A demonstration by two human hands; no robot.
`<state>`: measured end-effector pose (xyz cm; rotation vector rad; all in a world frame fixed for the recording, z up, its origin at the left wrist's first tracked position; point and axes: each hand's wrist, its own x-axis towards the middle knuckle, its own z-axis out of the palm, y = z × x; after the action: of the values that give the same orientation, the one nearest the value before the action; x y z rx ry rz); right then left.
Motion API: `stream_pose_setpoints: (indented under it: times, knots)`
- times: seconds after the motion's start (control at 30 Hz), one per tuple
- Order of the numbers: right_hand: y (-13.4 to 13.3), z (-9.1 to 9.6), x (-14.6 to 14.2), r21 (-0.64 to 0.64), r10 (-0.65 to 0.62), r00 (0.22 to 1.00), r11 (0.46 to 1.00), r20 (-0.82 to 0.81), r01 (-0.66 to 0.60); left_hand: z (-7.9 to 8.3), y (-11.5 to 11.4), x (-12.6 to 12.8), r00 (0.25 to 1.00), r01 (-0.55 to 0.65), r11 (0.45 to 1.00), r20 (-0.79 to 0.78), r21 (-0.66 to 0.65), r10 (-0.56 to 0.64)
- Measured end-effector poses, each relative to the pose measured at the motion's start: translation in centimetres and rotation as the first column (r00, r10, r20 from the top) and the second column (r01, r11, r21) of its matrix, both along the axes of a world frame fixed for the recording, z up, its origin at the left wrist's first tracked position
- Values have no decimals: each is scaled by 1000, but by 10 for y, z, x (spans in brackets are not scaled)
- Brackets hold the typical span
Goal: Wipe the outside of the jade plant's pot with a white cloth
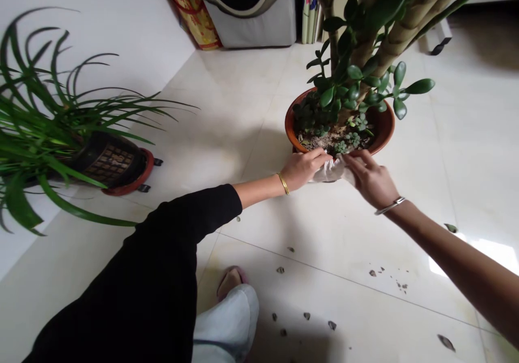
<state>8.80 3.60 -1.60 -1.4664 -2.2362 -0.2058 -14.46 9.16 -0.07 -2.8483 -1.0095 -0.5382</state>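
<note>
A brown round pot [386,127] stands on the pale tiled floor, holding a thick-stemmed plant [357,81] with fleshy green leaves. My left hand [302,167] and my right hand [371,178] both reach to the pot's near rim. Between them is a crumpled white cloth [330,171], pressed against the pot's front. The left hand's fingers are curled on the cloth's left side. At its right side, the right hand pinches the cloth. A gold bangle is on my left wrist, a silver one on the right.
A long-leaved green plant in a dark pot [109,160] on a wheeled red tray stands at the left. Bits of dry leaves [304,315] lie scattered on the tiles near my knee. A washing machine [251,8] stands at the back.
</note>
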Motion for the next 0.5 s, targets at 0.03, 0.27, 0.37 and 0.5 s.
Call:
stream_pose_setpoints:
  times: [0.03, 0.27, 0.37, 0.5]
  knots:
    - [-2, -1, -11, -16, -5, 1000, 1000, -15, 5, 0, -1, 1, 1000, -12, 1000, -10, 2, 12]
    - [5, 3, 16, -29, 22, 983, 999, 184, -17, 6, 4, -3, 994, 33, 999, -106, 34, -29]
    - [9, 6, 44, -3, -2, 969, 1000, 248, 3, 5, 5, -6, 993, 42, 997, -115, 64, -35]
    - [5, 4, 30, 12, -60, 985, 998, 159, 59, 1, 3, -4, 996, 29, 997, -87, 77, -23]
